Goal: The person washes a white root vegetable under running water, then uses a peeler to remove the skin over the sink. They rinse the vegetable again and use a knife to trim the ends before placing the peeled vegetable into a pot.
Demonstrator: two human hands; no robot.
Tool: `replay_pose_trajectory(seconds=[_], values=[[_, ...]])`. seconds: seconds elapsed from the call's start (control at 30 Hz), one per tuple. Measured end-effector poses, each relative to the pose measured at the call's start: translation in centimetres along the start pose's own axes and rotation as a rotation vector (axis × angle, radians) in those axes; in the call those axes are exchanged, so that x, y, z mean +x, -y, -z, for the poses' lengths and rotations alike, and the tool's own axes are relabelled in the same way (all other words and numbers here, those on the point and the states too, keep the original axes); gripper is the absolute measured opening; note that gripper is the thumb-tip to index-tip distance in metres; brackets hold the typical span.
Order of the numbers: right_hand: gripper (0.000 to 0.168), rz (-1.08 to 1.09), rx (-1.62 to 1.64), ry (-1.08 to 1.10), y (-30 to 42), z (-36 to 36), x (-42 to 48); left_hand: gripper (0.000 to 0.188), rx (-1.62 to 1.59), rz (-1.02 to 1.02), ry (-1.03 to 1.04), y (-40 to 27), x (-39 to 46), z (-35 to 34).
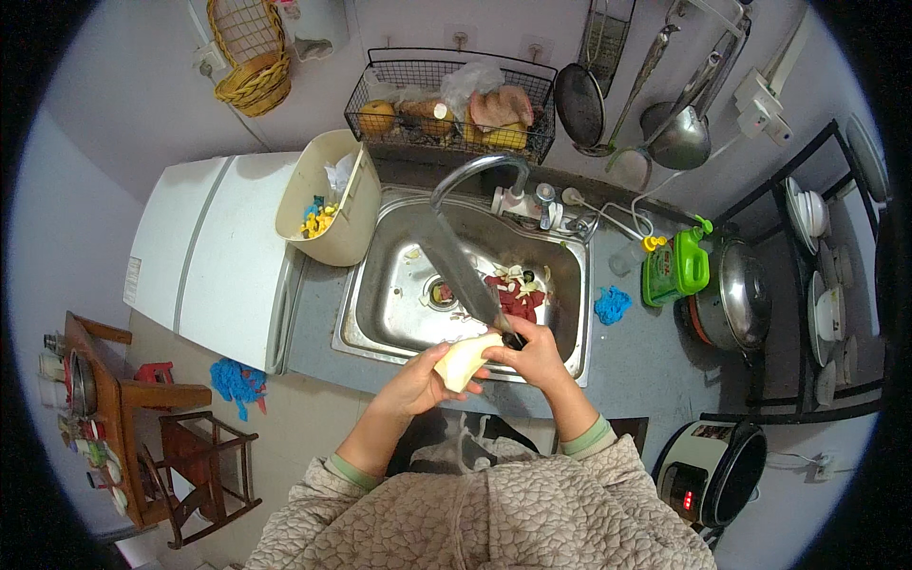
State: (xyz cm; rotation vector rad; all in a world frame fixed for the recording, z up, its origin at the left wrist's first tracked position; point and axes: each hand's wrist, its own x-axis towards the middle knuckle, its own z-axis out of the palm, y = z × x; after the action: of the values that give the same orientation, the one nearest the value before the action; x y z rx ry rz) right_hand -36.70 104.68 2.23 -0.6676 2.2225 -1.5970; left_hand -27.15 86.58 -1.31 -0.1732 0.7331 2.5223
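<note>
My left hand (420, 381) holds a peeled, pale yellow root vegetable or fruit (462, 362) over the front edge of the steel sink (390, 313). In my right hand (536, 356) is the dark handle of a kitchen knife (467, 274), its broad blade pointing up and away across the basin; my right thumb also touches the pale piece. Beneath the blade, red and pale peelings (519, 293) lie in the right part of the basin, and a few scraps are around the drain (443, 292). The chrome faucet (476, 165) arches over the sink's back.
A cream bin (360, 214) stands left of the sink, beside a white fridge (235, 214). To the right are a blue cloth (613, 305), a green bottle (673, 267) and a lidded pot (741, 296). A wire basket (452, 135) and hanging pans (578, 100) are behind.
</note>
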Motion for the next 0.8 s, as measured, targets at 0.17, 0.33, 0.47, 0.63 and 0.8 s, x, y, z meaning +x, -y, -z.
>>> replay_pose_trajectory(seconds=[0.17, 0.33, 0.47, 0.63, 0.8], values=[[0.035, 0.245, -0.34, -0.371, -2.6, -0.6, -1.4, 0.043, -0.153, -0.104, -0.122, 1.3, 0.7, 0.0], [0.028, 0.299, -0.703, -0.305, -1.6, -0.4, -4.7, 0.044, -0.32, -0.219, -0.059, 2.9, 1.5, 2.1], [0.045, 0.385, -0.745, -0.176, -0.4, -0.9, -5.9, 0.045, -0.288, -0.454, 0.007, 4.6, 1.2, 2.8], [0.05, 0.411, -0.781, -0.233, -1.8, -0.7, -5.6, 0.041, -0.58, -0.343, -0.094, 4.1, 1.8, 1.4], [0.052, 0.283, -0.865, -0.259, -6.1, -0.4, -5.3, 0.052, -0.263, -0.243, -0.264, 2.0, 1.4, 0.3]])
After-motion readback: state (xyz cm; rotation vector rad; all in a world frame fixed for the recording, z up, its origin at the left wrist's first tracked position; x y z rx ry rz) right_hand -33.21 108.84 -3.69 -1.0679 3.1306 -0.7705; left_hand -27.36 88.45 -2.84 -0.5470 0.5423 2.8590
